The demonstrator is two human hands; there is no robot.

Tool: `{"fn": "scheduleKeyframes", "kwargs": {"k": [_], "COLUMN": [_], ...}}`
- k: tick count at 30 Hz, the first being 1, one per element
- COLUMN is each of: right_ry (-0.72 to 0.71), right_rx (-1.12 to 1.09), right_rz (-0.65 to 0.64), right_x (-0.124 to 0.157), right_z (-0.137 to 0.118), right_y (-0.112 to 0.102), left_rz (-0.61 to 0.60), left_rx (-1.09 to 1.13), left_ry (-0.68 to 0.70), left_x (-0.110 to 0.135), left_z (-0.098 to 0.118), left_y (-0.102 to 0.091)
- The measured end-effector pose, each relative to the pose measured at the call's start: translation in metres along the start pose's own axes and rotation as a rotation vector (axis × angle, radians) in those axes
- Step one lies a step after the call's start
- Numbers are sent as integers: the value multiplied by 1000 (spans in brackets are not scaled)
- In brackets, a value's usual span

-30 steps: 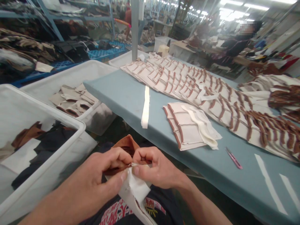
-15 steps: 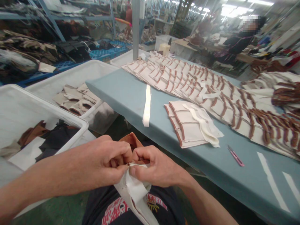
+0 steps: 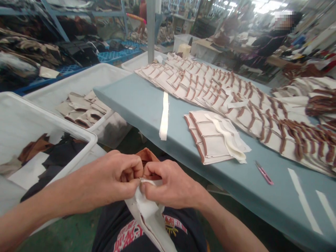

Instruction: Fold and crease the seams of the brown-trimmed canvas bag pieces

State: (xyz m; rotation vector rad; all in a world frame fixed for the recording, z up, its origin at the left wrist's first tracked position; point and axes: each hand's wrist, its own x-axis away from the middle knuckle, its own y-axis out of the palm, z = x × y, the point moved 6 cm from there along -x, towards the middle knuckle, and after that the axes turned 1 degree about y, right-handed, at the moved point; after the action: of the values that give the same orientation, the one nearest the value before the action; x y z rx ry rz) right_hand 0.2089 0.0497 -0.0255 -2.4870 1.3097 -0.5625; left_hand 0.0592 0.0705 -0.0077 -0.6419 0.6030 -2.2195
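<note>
Over my lap hangs a folded cream fabric piece (image 3: 149,210) with a brown part (image 3: 147,155) standing up behind my fingers. My left hand (image 3: 115,178) pinches its upper edge, fingers curled in. Right beside it, my right hand (image 3: 168,182) grips the same edge, thumb on the cream side. The two hands nearly touch, and my fingers hide the exact spot they hold. On the table to the right lie stacked cream pieces with brown edges (image 3: 210,140), a pale strip (image 3: 228,143) across them. Thread snips (image 3: 264,173) with pink handles rest nearby.
The blue-green table (image 3: 126,96) carries long overlapping rows of cream and brown pieces (image 3: 223,91). Pale strips (image 3: 164,115) lie on it. White bins (image 3: 89,140) with fabric pieces stand at left, before a blue rack (image 3: 110,57). A person (image 3: 270,43) sits at the far right.
Both hands have shifted slightly left with the fabric piece, still pinching its edge. The camera view has moved a little. Things on the table lie as before.
</note>
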Motion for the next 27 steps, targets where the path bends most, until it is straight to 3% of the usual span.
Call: {"fn": "scheduleKeyframes", "kwargs": {"k": [3,6,12,17,21,27], "right_ry": [23,21,-31,-44,53,90], "right_rx": [164,216,168,-235,-603,-876], "right_rz": [54,82,136,100,43,-34], "right_x": [-3,-2,0,-3,-5,-5], "right_z": [1,3,0,9,27,41], "right_y": [2,3,-7,-1,14,27], "left_rz": [49,227,391,453,388,349], "left_rx": [-139,-281,-488,-534,-546,-479], "left_ry": [39,185,528,697,715,725], "left_x": [1,8,26,34,31,30], "left_z": [-3,0,16,13,11,12], "left_y": [8,12,21,23,24,24]}}
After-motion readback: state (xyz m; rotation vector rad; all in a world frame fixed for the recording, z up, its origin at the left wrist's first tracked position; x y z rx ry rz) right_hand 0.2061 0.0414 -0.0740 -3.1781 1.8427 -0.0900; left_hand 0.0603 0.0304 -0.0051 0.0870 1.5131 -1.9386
